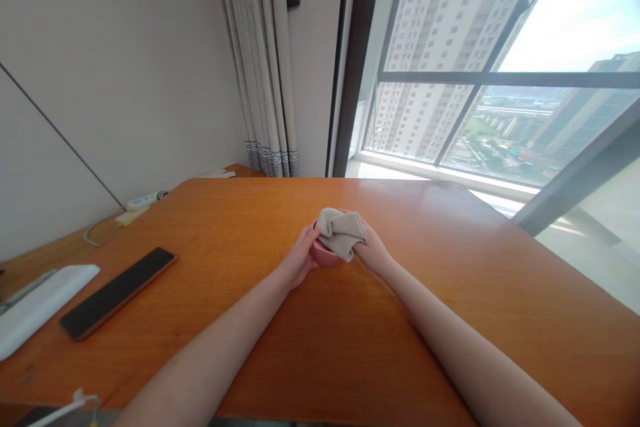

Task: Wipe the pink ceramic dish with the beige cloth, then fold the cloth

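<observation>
Both my hands meet over the middle of the wooden table [240, 227]. My left hand [301, 255] is closed around a small pink object [325, 255], of which only the lower part shows; its kind is hidden. A crumpled light grey cloth [343, 230] lies over the top of the pink object. My right hand [370, 247] grips the cloth from the right side, its fingers mostly behind the folds.
A black phone [119, 292] lies on the left of the table, beside a white flat object [47, 303]. A power strip [145, 200] and a cable sit by the wall. A white cable end [75, 403] is at the near left edge. A window [465, 80] stands to the right.
</observation>
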`<state>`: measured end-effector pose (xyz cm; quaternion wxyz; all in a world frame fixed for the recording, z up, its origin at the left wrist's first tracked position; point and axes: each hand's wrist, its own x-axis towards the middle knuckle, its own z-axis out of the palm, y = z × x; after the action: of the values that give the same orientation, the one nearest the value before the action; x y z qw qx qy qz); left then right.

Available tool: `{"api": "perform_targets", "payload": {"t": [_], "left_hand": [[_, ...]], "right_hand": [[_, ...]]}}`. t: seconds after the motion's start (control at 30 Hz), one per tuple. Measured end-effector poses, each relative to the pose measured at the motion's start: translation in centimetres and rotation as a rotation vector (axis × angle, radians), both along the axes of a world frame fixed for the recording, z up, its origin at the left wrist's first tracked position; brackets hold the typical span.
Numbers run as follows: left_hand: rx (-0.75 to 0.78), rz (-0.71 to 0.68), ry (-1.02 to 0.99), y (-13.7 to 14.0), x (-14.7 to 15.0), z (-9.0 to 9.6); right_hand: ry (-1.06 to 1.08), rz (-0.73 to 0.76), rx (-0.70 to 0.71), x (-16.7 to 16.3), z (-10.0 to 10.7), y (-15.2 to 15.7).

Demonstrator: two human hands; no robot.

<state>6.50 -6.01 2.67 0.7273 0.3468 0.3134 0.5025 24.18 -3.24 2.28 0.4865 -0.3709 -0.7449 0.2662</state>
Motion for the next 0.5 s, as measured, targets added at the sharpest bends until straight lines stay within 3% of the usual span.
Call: {"api": "perform_targets", "payload": {"t": [0.1, 0.23, 0.37, 0.5], "left_hand": [[-0.025, 0.081, 0.012, 0.3, 0.2, -0.2], [0.058, 0.221, -0.071, 0.9, -0.1, -0.5], [0.084, 0.169, -0.017, 1.0, -0.5, -0.6], [0.031, 0.001, 0.069, 0.6, -0.2, -0.5]], "right_hand": [[0.021, -0.044, -0.029, -0.6, -0.5, -0.2], [0.116, -0.177, 0.025, -3.7, -1.4, -1.5], [0.203, -0.232, 0.026, -4.0, -1.1, -1.7], [0.11, -0.043, -0.018, -1.1, -0.1, -0.6]]}}
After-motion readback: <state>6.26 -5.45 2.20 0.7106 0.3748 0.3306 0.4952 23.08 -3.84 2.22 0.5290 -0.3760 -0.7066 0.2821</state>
